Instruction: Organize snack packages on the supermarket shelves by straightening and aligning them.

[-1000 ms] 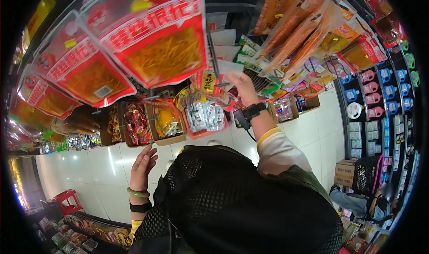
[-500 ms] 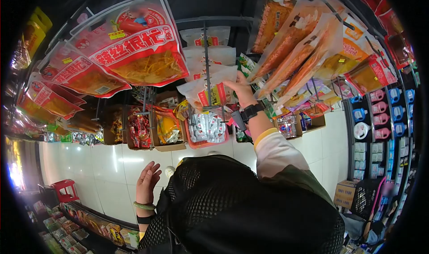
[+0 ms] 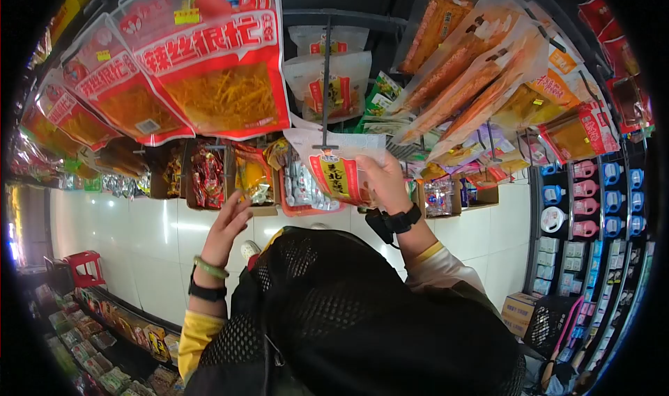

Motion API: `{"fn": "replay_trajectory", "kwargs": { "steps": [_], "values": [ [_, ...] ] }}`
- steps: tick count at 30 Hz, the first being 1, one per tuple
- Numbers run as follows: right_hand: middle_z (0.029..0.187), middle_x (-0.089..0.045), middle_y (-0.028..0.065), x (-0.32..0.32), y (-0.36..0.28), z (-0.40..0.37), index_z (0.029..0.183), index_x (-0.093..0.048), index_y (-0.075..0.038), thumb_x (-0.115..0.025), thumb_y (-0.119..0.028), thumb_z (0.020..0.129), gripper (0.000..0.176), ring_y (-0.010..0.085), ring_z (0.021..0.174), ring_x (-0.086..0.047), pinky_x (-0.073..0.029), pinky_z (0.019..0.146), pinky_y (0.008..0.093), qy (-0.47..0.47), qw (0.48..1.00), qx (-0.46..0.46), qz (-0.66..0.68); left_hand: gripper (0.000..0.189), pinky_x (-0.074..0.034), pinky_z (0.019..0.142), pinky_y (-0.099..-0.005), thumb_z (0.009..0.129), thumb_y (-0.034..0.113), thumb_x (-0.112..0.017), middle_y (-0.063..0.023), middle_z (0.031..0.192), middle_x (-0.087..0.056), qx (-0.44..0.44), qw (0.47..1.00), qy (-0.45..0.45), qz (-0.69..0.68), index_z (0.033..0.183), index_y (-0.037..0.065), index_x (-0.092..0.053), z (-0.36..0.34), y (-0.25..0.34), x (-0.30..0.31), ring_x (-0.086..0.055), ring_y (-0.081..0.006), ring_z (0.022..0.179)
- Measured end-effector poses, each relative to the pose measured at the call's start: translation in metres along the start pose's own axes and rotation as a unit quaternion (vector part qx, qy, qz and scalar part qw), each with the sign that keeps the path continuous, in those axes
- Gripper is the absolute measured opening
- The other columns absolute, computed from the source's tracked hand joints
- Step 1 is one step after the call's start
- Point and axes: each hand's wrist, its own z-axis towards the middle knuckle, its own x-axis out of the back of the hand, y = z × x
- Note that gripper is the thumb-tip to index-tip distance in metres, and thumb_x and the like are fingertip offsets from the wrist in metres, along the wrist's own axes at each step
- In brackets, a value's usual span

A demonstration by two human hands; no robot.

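My right hand (image 3: 387,183) grips the right side of a clear snack bag (image 3: 334,176) with a red and yellow label. The bag's top edge overlaps the tip of a metal display hook (image 3: 326,96) in this view. Behind it, similar bags (image 3: 334,89) hang on that hook. My left hand (image 3: 226,229), with a green bangle and a dark wristband, is raised to the left, empty, its fingers loosely apart. It is nearest to the boxes of small packets (image 3: 208,180).
Large red snack packs (image 3: 216,82) hang on the left and long clear packs (image 3: 474,68) on the right. Pink and blue bottles (image 3: 585,194) fill shelves at far right. A red stool (image 3: 85,268) and a cardboard box (image 3: 519,312) stand on the floor.
My right hand has drawn the front snack bag down toward me along the hook. My left hand has risen toward the boxes. The view has shifted slightly.
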Motion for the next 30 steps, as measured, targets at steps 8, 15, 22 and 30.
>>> {"fn": "replay_trajectory", "kwargs": {
  "steps": [8,15,22,30],
  "values": [
    [0.103,-0.061,0.0039,-0.005,-0.033,-0.047,0.109,-0.056,0.0,-0.058,-0.007,0.085,0.025,0.0109,0.093,-0.056,-0.044,0.084,0.0259,-0.067,0.995,-0.064,0.028,0.091,-0.037,0.096,-0.0352,0.073,0.013,-0.071,-0.0128,0.139,-0.03,-0.166,0.971,-0.168,0.028,0.142,0.008,-0.013,0.059,-0.008,-0.051,-0.037,-0.0227,0.123],
    [0.102,-0.061,0.0014,-0.004,-0.013,-0.042,0.109,-0.058,-0.001,-0.056,-0.011,0.087,0.025,0.0094,0.091,-0.057,-0.045,0.081,0.0244,-0.151,0.983,-0.104,0.013,0.032,-0.047,0.075,-0.0266,0.075,0.003,-0.069,-0.0056,0.098,-0.063,-0.146,0.985,-0.046,-0.086,0.105,0.002,-0.056,0.054,-0.016,-0.051,-0.058,-0.0119,0.085],
    [0.146,-0.017,0.0117,-0.014,-0.011,0.054,0.141,-0.013,-0.004,-0.054,-0.025,0.087,0.071,0.0221,0.133,-0.022,-0.021,0.105,0.034,-0.012,0.997,-0.041,0.057,0.016,-0.046,0.073,-0.0245,0.074,0.001,-0.069,-0.0021,0.085,-0.064,-0.156,0.985,0.064,-0.041,0.088,0.002,-0.061,0.02,-0.024,-0.02,-0.057,-0.0087,0.078],
    [0.144,-0.019,0.0142,-0.012,0.011,0.171,0.142,-0.008,-0.004,-0.051,-0.001,0.078,0.077,0.0224,0.126,-0.03,-0.028,0.1,0.0288,0.173,0.974,0.044,0.14,0.013,-0.044,0.07,-0.0241,0.073,0.004,-0.07,-0.0002,0.078,-0.062,-0.133,0.967,0.208,-0.062,0.083,0.004,-0.061,-0.03,-0.03,0.012,-0.054,-0.0085,0.073]
  ]
}}
